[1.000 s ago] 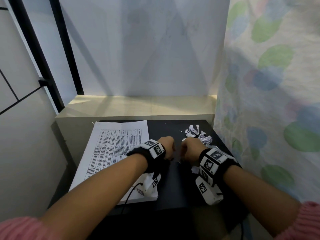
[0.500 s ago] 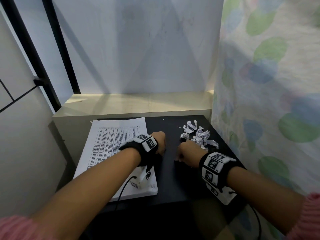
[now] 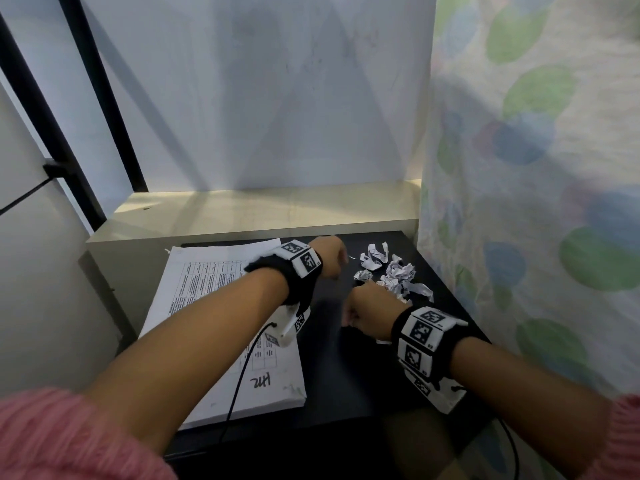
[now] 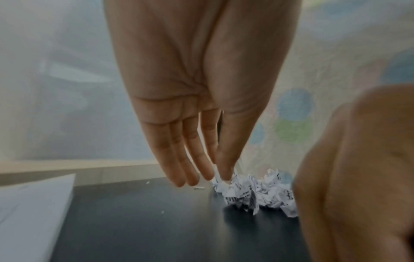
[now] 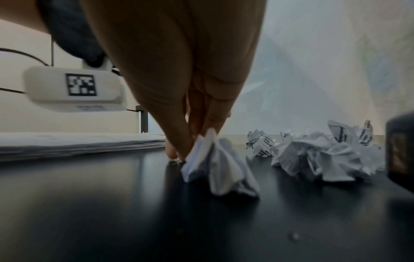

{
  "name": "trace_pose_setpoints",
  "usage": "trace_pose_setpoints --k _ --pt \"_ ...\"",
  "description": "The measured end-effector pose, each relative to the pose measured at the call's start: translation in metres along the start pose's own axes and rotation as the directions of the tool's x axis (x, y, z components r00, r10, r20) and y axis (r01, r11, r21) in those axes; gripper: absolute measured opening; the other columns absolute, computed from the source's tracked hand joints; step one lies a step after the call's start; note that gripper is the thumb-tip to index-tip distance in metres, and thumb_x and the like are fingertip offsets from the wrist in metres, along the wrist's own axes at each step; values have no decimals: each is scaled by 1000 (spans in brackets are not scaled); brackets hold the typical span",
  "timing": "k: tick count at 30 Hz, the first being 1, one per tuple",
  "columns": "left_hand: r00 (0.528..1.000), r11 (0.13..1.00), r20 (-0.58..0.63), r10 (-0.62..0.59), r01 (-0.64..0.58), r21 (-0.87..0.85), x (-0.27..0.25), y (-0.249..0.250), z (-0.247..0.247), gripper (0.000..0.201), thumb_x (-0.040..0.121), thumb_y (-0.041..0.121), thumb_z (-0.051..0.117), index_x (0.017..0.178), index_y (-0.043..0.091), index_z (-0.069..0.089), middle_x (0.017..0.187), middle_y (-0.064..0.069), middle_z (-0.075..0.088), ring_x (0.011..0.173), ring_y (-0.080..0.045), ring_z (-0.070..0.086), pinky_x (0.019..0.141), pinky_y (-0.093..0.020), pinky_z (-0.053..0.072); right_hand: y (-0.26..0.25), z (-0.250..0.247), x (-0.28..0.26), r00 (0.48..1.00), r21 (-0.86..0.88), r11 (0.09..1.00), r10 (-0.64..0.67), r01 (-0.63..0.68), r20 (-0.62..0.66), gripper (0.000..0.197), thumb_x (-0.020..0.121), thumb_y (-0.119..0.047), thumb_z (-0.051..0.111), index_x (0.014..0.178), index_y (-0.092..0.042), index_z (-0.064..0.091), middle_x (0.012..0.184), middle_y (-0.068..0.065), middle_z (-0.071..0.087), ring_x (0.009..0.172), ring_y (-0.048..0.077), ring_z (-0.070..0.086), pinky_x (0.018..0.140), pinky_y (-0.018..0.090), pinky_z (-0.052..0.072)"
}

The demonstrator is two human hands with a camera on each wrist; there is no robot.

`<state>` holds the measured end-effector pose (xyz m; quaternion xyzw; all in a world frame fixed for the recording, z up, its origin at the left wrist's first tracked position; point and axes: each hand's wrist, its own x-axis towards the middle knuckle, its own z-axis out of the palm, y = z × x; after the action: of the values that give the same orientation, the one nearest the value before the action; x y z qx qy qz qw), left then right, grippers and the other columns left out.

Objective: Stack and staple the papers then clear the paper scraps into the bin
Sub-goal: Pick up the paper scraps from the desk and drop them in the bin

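Your left hand (image 4: 197, 99) hung with straight fingers, holding nothing; at frame centre, your right hand (image 5: 179, 85) pinched a crumpled paper scrap (image 5: 215, 164) on the table (image 5: 112, 212).

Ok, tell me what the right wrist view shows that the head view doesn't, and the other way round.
Only the right wrist view shows the right hand's fingertips pinching a crumpled scrap against the black table. Only the head view shows the left hand beside the scrap pile, both forearms, and the printed top sheet of the paper stack. Both show the stack, the table and the pile of paper scraps.
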<state>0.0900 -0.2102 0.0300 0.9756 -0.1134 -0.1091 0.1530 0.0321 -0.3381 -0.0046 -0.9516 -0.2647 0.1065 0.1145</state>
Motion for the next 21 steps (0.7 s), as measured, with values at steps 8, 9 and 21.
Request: trace_pose_setpoints --k 8,9,21 --pt "993 979 47 106 -112 170 31 25 -3 41 84 6 64 125 10 58 128 -8 62 118 -24 58 95 -29 46 13 -11 -5 1000 139 990 27 -25 -15 18 71 -4 67 84 -9 77 88 6 77 79 15 70 66 9 47" --pt "993 978 46 110 -116 171 34 27 -3 41 85 7 64 125 10 57 128 -9 61 117 -25 58 94 -29 46 17 -15 -5 997 184 982 59 -49 -51 17 70 -4 69 83 -9 78 85 5 77 70 9 68 60 3 44" --pt "964 974 236 125 -164 156 67 37 24 115 62 48 81 149 41 5 158 -11 9 143 -37 23 112 -53 32 72 -50 -16 908 482 853 346 -199 -237 17 64 0 78 67 -16 77 61 -12 67 50 -9 60 53 4 47"
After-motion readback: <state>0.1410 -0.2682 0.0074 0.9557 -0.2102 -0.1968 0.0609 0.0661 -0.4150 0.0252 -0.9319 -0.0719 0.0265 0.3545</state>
